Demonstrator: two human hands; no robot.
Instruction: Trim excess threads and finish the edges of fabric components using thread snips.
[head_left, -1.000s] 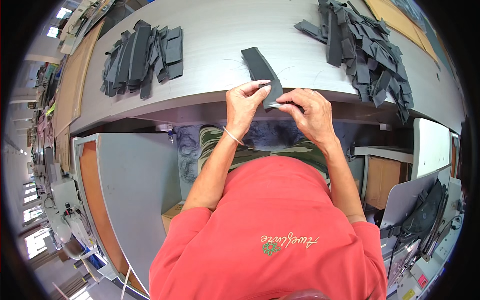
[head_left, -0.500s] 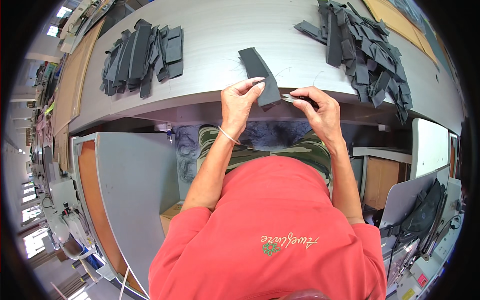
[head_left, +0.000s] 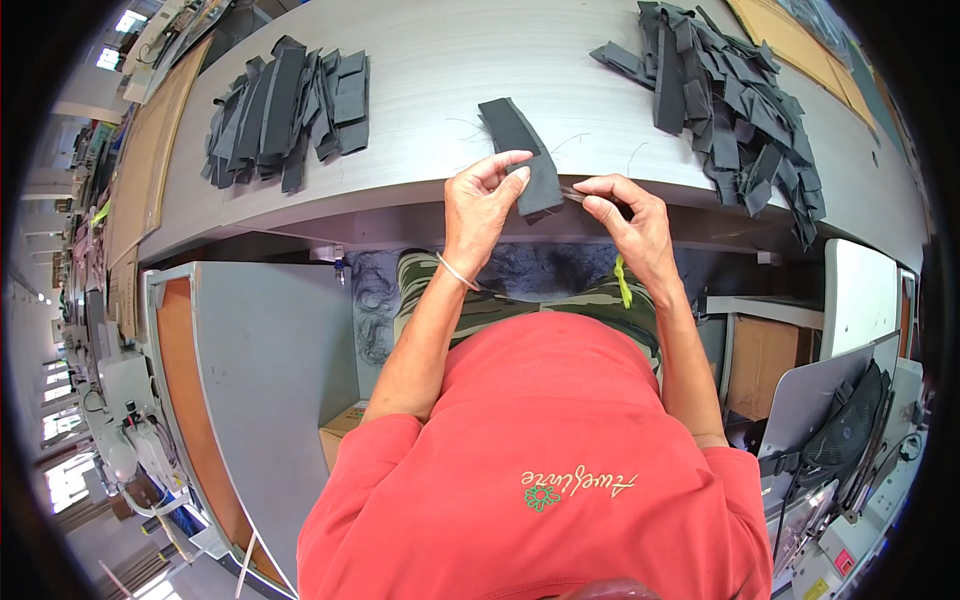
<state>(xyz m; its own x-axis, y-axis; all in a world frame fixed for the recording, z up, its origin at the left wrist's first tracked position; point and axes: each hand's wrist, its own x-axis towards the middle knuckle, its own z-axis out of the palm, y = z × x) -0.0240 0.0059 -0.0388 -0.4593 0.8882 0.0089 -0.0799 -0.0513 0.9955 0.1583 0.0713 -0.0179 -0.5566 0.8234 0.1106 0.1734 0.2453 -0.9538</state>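
A dark grey fabric strip (head_left: 542, 186) hangs over the table's front edge, its far end lying on the tabletop. My left hand (head_left: 478, 208) pinches it between thumb and fingers along its left side. To its right, my right hand (head_left: 640, 228) is closed around small thread snips (head_left: 572, 194), whose pale blades point at the strip's right edge. Most of the snips' body is hidden in my fingers. A bright yellow-green ribbon (head_left: 622, 282) dangles below that hand. Fine loose threads lie on the table around the strip.
On the pale table (head_left: 430, 100), a pile of dark grey strips (head_left: 270, 115) sits at the left. A larger heap of them (head_left: 730, 110) lies at the right, spilling over the front edge. Cardboard (head_left: 805, 60) lies behind it. A grey cabinet (head_left: 265, 340) stands at lower left.
The snips have turned in my right hand, so less of their dark handle shows. The yellow-green ribbon has come into sight below it. My left hand and the strip have hardly moved.
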